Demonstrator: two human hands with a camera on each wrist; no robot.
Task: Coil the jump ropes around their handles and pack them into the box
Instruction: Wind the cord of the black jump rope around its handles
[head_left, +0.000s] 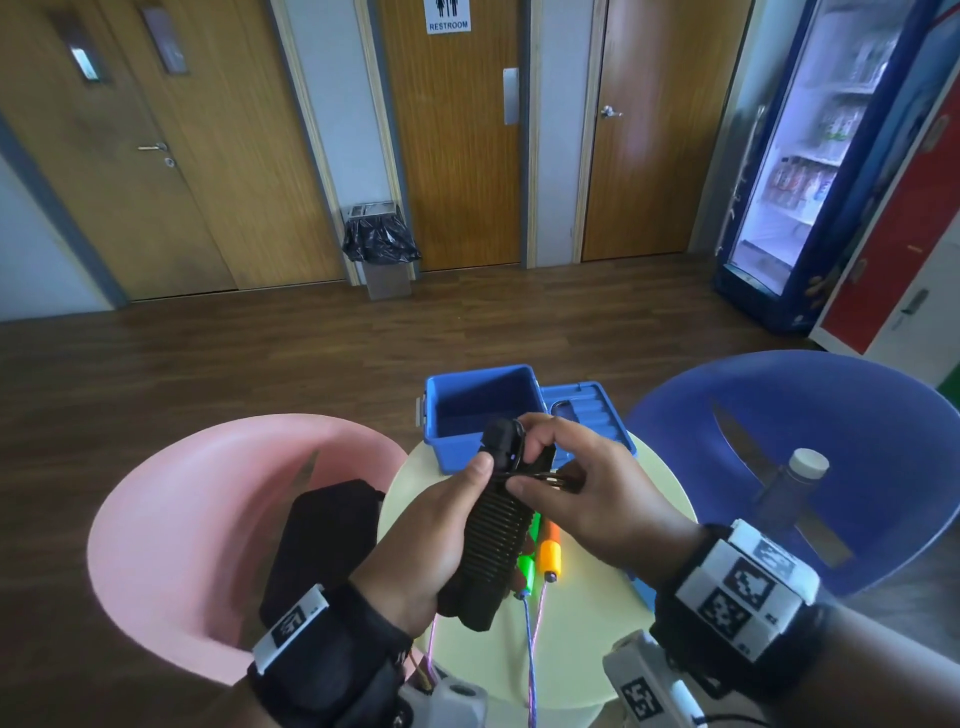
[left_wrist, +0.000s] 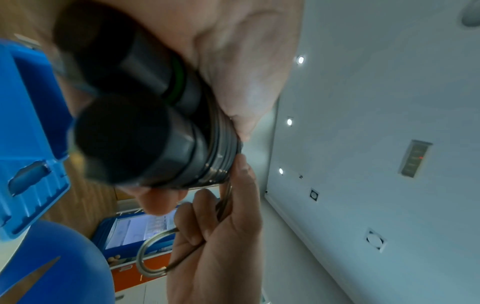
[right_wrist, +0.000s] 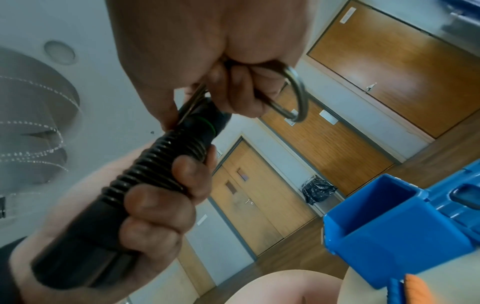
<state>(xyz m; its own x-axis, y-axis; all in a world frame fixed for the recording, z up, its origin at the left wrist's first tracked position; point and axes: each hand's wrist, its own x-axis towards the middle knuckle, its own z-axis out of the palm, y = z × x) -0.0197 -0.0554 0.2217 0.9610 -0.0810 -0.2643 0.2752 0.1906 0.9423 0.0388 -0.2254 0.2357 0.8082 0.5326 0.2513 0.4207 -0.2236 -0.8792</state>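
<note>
My left hand (head_left: 441, 525) grips a pair of black jump-rope handles (head_left: 491, 540) held together, with the grey rope coiled tightly around them (right_wrist: 155, 156). My right hand (head_left: 561, 483) pinches the last loose loop of that rope (right_wrist: 298, 96) next to the handles' top end. The handles hang above the round pale-yellow table (head_left: 597, 623), just in front of the open blue box (head_left: 478, 405). A second rope with green and orange handles (head_left: 545, 556) lies on the table under my hands, its coloured cord (head_left: 532, 649) trailing toward me.
The box's blue lid (head_left: 587, 410) lies beside it on the right. A pink chair (head_left: 182, 519) with a black bag (head_left: 322, 545) stands left, a blue chair (head_left: 831, 441) with a capped bottle (head_left: 795, 483) right. Doors, a bin and a drinks fridge stand beyond.
</note>
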